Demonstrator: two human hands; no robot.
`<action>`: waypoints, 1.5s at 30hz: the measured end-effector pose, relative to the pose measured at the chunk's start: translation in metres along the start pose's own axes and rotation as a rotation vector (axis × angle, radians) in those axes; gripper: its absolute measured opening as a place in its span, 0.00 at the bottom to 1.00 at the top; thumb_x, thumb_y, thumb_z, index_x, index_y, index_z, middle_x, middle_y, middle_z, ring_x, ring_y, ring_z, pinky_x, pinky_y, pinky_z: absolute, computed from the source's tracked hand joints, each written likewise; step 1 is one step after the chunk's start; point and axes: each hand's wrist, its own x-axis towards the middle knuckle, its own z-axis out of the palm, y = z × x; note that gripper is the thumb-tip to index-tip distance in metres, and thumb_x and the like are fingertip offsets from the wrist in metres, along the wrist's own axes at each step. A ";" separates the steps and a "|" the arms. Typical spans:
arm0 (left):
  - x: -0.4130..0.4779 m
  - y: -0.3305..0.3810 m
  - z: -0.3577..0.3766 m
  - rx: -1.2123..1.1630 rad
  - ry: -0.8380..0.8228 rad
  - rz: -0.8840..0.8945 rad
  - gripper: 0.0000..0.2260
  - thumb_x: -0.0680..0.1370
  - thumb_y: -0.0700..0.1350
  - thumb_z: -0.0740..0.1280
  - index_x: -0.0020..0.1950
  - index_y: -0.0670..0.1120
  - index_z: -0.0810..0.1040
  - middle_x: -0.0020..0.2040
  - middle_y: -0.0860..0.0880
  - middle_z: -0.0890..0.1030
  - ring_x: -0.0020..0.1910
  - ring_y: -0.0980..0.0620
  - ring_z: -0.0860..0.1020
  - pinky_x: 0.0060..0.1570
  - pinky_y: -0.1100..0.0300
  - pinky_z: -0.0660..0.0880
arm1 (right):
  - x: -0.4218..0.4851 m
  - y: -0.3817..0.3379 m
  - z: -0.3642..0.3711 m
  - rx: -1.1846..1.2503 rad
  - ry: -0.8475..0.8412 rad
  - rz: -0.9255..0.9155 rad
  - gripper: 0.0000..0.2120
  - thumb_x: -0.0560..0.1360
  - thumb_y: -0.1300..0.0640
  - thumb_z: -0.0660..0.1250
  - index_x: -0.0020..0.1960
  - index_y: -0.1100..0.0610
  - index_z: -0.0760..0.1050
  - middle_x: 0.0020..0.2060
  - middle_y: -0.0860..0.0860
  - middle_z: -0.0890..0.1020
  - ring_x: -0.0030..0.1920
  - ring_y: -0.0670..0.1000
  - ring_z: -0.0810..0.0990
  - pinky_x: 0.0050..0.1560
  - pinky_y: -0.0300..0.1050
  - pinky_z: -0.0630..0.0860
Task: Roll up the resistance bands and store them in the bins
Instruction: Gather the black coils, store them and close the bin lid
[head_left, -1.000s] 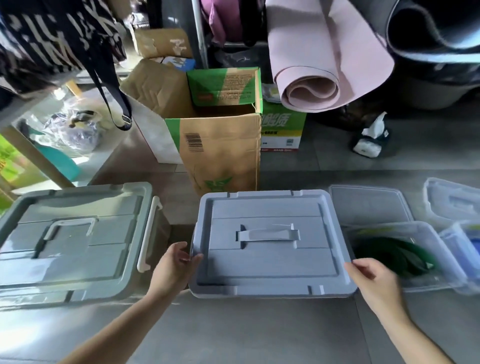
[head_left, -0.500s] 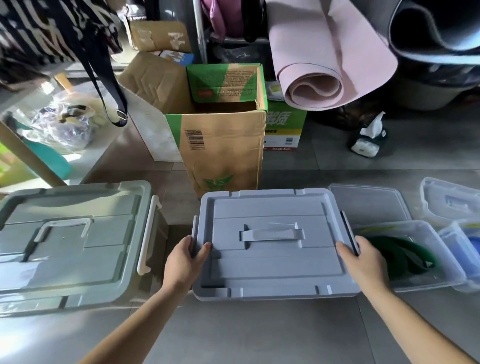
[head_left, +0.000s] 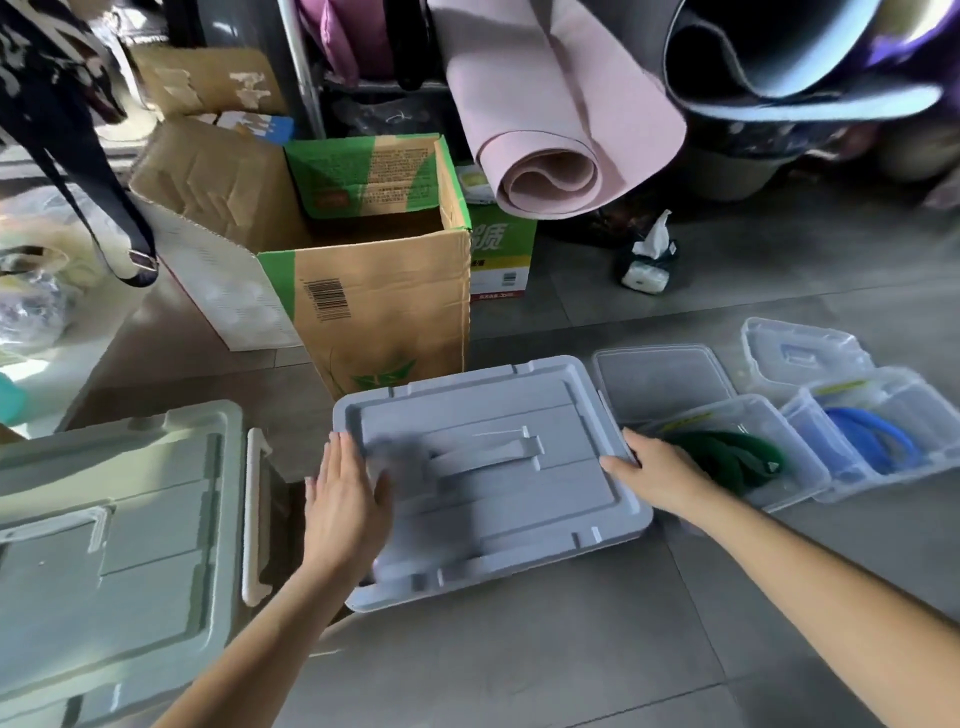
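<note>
A grey-blue bin with its lid (head_left: 498, 415) on sits on the floor in front of me. My left hand (head_left: 345, 499) lies on the lid's left edge with straight fingers. My right hand (head_left: 654, 473) holds the lid's right edge, fingers curled over the rim. Right of it, a clear bin (head_left: 800, 457) holds a rolled green resistance band (head_left: 727, 452). A second clear bin (head_left: 930, 415) further right holds a blue band (head_left: 872, 431).
A pale green lidded bin (head_left: 130, 545) stands at the left. An open cardboard box (head_left: 374, 280) stands behind the grey bin. Two clear lids (head_left: 660, 379) lie behind the clear bins. A rolled pink mat (head_left: 550, 130) hangs above.
Both hands moved from the bin's side latches up onto the lid edges. The lid now looks tilted and blurred on its left side. The view shifted right.
</note>
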 end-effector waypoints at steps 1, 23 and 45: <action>0.004 0.013 -0.002 -0.024 -0.069 0.032 0.27 0.80 0.54 0.56 0.75 0.45 0.53 0.76 0.45 0.58 0.73 0.43 0.61 0.71 0.43 0.59 | -0.006 0.001 -0.005 0.006 -0.070 0.026 0.32 0.75 0.43 0.63 0.74 0.52 0.59 0.65 0.47 0.73 0.63 0.52 0.74 0.62 0.50 0.73; 0.075 0.321 0.165 -0.255 -0.412 0.070 0.05 0.77 0.40 0.58 0.47 0.41 0.72 0.38 0.47 0.73 0.35 0.50 0.71 0.31 0.60 0.64 | 0.100 0.177 -0.150 -0.075 0.055 0.115 0.27 0.75 0.43 0.64 0.70 0.55 0.68 0.67 0.52 0.72 0.67 0.53 0.71 0.64 0.46 0.68; 0.128 0.288 0.329 -0.307 -0.356 -0.499 0.06 0.78 0.42 0.61 0.51 0.42 0.76 0.49 0.37 0.79 0.45 0.44 0.75 0.48 0.51 0.74 | 0.279 0.248 -0.111 0.258 0.020 0.460 0.19 0.77 0.54 0.59 0.63 0.65 0.70 0.60 0.61 0.75 0.61 0.60 0.74 0.59 0.49 0.70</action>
